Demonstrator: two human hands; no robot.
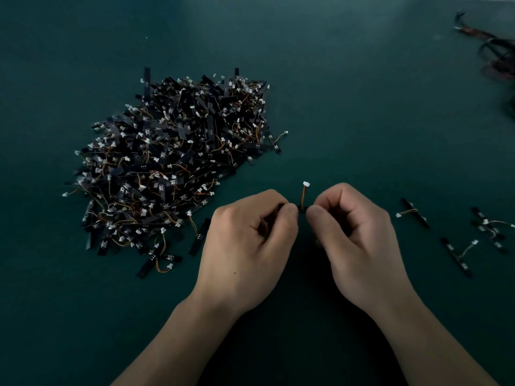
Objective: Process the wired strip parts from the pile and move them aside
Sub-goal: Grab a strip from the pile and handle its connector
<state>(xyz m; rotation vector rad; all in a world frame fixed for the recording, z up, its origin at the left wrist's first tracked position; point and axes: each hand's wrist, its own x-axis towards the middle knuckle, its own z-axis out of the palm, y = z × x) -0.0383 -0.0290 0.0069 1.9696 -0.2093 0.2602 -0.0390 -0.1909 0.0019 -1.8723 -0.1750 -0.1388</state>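
We see one wired strip part (302, 209) held just above the table, in the near middle of the view, between the two hands. Only a short black bit of it shows between the thumbs. A thin orange wire rises from it to a small white connector (306, 184).

The left hand (250, 246) pinches the strip's left end with curled fingers, and the right hand (359, 243) pinches the right end the same way. The thumb tips are nearly touching.

To the left and farther back lies the pile (172, 168), a dense heap of black strips, orange wires and white connectors. To the right of the hands we count a few finished parts (457, 257) lying apart from one another on the table.

The table (362, 107) is a plain dark green, matte and dimly lit, and it fills nearly all we can see. At its far right corner sits a blurred tangle of dark cables (496, 51).
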